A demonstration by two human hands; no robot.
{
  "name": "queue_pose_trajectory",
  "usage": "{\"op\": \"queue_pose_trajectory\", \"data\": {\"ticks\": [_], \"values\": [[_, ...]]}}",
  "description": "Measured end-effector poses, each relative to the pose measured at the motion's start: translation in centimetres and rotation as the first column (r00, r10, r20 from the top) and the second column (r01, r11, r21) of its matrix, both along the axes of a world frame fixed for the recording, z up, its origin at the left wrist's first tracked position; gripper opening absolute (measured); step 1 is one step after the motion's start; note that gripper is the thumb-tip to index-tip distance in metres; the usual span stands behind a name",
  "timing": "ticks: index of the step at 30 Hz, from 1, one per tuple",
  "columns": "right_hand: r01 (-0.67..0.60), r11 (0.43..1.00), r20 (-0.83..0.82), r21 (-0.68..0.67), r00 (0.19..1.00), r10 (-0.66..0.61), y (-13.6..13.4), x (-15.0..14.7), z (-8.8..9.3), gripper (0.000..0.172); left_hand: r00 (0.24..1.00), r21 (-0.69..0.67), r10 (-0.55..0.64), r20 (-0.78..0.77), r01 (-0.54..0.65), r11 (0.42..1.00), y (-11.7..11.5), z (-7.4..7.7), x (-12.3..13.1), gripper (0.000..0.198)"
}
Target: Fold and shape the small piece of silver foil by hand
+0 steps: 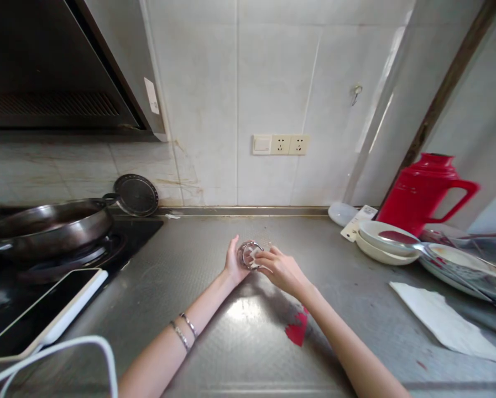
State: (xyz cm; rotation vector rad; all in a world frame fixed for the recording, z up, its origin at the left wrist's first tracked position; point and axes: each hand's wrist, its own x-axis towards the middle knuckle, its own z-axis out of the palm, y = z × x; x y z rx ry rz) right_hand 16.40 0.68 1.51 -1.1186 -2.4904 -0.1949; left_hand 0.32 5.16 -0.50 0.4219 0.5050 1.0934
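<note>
Over the middle of a steel counter, my left hand is wrapped round a small clear glass, holding it tipped with its mouth toward me. My right hand reaches in from the right, its fingers pinched on a small white wad, perhaps paper or cloth, pressed into the mouth of the glass. Two thin bracelets sit on my left wrist.
A dark wok sits on the stove at left, a round lid leaning behind it. A tablet with a white cable lies front left. At right stand a red jug, stacked white bowls and a paper sheet.
</note>
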Motion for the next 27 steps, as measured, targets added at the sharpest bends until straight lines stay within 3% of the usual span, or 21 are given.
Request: {"op": "queue_pose_trajectory", "data": {"ticks": [3, 10, 14, 16, 18, 20, 23, 27], "values": [[0.027, 0.998, -0.077, -0.062, 0.996, -0.032, 0.1, -0.7, -0.8, 0.022, 0.993, 0.019, 0.116, -0.025, -0.116, 0.993, -0.1, 0.1, 0.4, 0.035], [-0.104, 0.969, -0.445, -0.226, 0.896, -0.007, -0.6, -3.3, -2.6, 0.017, 0.97, 0.072, 0.242, -0.009, -0.24, 0.968, 0.0, -0.7, 0.9, 0.027], [-0.185, 0.931, -0.666, -0.314, 0.742, -0.078, -1.3, -5.2, -3.3, 0.015, 0.958, 0.059, 0.286, -0.004, -0.285, 0.957, -0.6, -0.8, 1.2, 0.028], [-0.232, 0.908, -0.753, -0.35, 0.646, -0.125, -1.4, -5.8, -3.5, 0.013, 0.967, 0.059, 0.254, 0.003, -0.254, 0.966, -0.9, -0.8, 1.4, 0.032], [-0.238, 0.911, -0.78, -0.338, 0.613, -0.129, -1.3, -5.7, -3.5, 0.011, 0.979, 0.085, 0.201, 0.033, -0.203, 0.976, -1.1, -0.6, 1.6, 0.035], [-0.198, 0.942, -0.748, -0.27, 0.659, -0.076, -1.0, -5.0, -3.3, 0.013, 0.989, 0.121, 0.133, 0.07, -0.14, 0.983, -1.0, -0.5, 1.6, 0.038], [-0.136, 0.982, -0.598, -0.129, 0.801, 0.032, -0.5, -3.2, -2.6, 0.019, 0.997, 0.156, -0.004, 0.08, -0.008, 0.988, -0.4, -0.4, 1.1, 0.042], [-0.151, 0.986, -0.22, -0.067, 0.966, 0.133, -0.4, -1.1, -1.2, 0.029, 0.965, 0.148, -0.262, 0.009, 0.258, 0.955, 0.5, -0.2, -0.8, 0.057]]}}
